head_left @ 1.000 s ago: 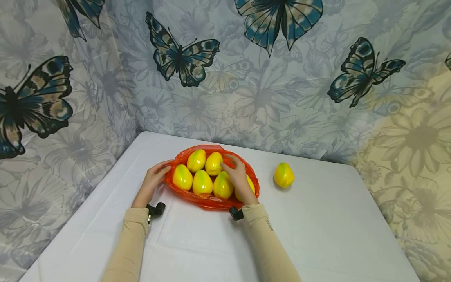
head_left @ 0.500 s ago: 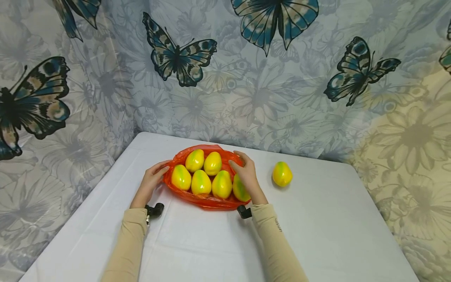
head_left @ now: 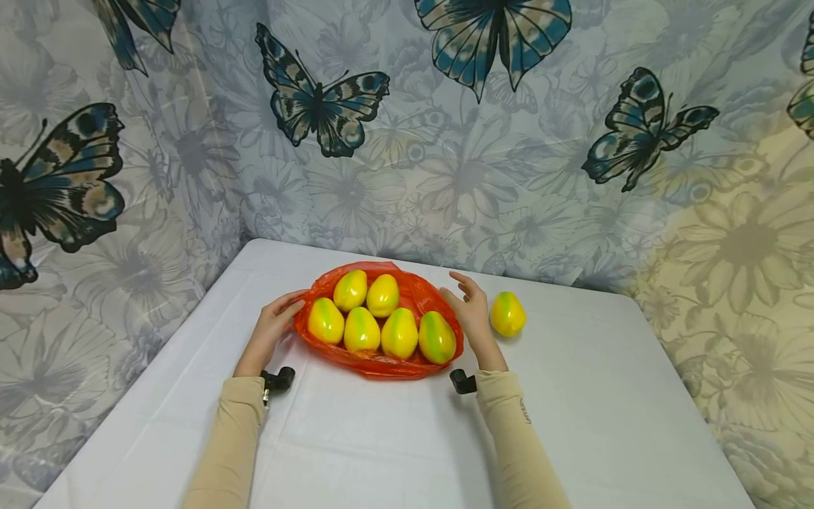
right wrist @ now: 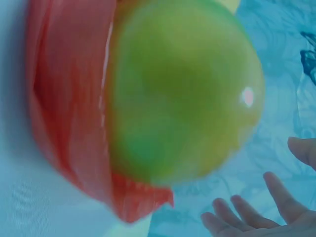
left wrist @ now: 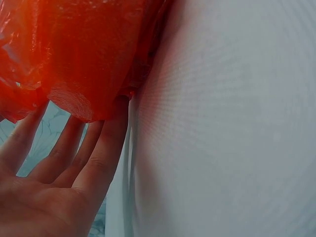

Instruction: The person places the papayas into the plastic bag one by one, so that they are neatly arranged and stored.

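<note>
A red plastic bag, its mouth spread wide, lies on the table with several glossy yellow mango-shaped fruits inside, each streaked green. At the bag's left edge my left hand touches the plastic; the left wrist view shows nearly straight fingers against its side. My right hand is just off the bag's right edge, fingers spread and holding nothing. One more such fruit stands alone on the table, right of that hand. Close up in the right wrist view, the bag's rightmost fruit hides part of the bag.
A white cloth covers the table. Patterned fabric with butterflies hangs behind it and along the left side. A black wrist camera is strapped to each wrist.
My right hand has moved right, from over the fruits in the bag to beside the bag's edge, uncovering the rightmost fruit. My left hand has stayed at the bag's left edge.
</note>
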A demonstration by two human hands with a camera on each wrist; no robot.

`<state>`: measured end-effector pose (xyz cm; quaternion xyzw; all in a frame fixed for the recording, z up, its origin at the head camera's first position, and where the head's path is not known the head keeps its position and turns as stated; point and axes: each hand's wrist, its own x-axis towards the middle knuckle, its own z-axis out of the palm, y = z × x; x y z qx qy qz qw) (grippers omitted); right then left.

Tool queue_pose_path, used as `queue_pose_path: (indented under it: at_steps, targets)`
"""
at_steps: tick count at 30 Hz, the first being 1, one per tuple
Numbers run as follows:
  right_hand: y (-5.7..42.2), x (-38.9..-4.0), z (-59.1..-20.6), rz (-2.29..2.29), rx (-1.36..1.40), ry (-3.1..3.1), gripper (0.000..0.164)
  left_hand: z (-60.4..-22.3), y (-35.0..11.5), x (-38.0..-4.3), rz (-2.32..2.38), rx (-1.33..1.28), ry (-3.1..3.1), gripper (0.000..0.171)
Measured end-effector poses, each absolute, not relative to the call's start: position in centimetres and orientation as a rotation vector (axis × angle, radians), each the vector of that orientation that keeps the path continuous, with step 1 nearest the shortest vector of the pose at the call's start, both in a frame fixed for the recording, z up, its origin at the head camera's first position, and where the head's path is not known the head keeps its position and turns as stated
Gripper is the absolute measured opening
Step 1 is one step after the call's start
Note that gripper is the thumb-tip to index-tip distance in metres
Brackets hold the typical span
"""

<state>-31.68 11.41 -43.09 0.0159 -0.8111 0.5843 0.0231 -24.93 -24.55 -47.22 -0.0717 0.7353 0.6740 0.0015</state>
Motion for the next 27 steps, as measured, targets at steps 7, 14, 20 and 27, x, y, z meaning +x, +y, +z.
queue_pose_path:
  at_steps: [7,14,20,27]
  targets:
    - [13.5,-32.2,-43.0,1.848,-0.004,-2.441,0.048,-49.0,-25.1,-25.9,2.107,-0.226,2.34,0.05]
    - [15.6,-32.1,-42.4,1.788,-0.038,-2.41,0.049,-49.2,-25.1,-25.9,2.114,-0.218,2.346,0.051]
    - [17.8,-31.9,-41.8,1.829,-0.115,-2.333,0.052,-49.1,-25.2,-26.1,2.141,-0.213,2.326,0.05]
    - [20.2,-31.6,-42.1,1.813,-0.193,-2.308,0.055,-49.4,-25.2,-26.1,2.108,-0.227,2.348,0.051]
